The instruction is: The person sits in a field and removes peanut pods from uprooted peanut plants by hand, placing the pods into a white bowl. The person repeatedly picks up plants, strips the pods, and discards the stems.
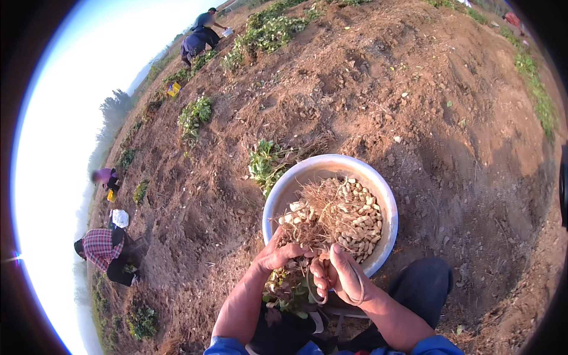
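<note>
A wide basin [387, 204] with a pale rim stands on the soil in front of me, part filled with peanuts in their shells [361, 222]. Over its near left side lies an uprooted peanut plant [316, 213], its tangled roots spread above the nuts and its leaves hanging down toward my lap. My left hand [277, 255] is closed around the plant at the basin's near rim. Beside it, my right hand [342, 275] has its fingers curled in and its thumb up, against the roots; what they pinch is hidden. A thin cord-like loop [319, 297] hangs by the right hand.
More pulled plants [266, 163] lie just beyond the basin, and leafy clumps [194, 115] dot the field. A person in a checked shirt [102, 247] crouches at the left; others bend over farther off. Bare, clumpy soil [449, 177] stretches to the right.
</note>
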### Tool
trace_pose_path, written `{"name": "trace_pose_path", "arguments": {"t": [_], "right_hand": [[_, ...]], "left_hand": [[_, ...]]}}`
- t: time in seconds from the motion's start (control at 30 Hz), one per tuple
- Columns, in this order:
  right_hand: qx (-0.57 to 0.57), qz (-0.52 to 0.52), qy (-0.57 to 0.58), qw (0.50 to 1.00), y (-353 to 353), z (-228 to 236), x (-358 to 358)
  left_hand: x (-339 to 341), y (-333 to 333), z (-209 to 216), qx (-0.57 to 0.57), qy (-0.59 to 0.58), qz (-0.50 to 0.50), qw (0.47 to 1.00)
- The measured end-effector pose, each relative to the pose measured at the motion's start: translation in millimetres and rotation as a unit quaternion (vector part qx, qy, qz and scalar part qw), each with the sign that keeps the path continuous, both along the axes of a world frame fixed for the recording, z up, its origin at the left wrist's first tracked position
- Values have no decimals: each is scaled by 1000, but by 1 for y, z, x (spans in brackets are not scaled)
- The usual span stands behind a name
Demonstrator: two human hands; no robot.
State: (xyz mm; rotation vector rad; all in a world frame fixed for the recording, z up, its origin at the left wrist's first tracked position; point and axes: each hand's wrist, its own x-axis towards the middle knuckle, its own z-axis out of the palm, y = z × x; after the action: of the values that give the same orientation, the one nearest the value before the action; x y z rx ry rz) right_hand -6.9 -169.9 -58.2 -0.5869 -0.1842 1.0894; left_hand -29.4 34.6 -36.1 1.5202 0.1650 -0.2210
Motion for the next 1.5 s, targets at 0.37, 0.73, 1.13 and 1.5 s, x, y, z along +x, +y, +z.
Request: {"name": "trace_pose_path", "arguments": {"t": [0.37, 0.73, 1.13, 1.5], "right_hand": [[-223, -71, -153, 960, 29, -36, 16], [-345, -13, -253, 904, 38, -86, 23], [-393, -16, -53, 918, 34, -121, 29], [-294, 30, -55, 954, 26, -83, 1]], "left_hand": [[5, 3, 1, 302, 4, 37, 952], [1, 32, -25, 479, 110, 49, 869], [-4, 17, -24, 385, 1, 12, 923], [-19, 73, -23, -7, 127, 9, 992]]}}
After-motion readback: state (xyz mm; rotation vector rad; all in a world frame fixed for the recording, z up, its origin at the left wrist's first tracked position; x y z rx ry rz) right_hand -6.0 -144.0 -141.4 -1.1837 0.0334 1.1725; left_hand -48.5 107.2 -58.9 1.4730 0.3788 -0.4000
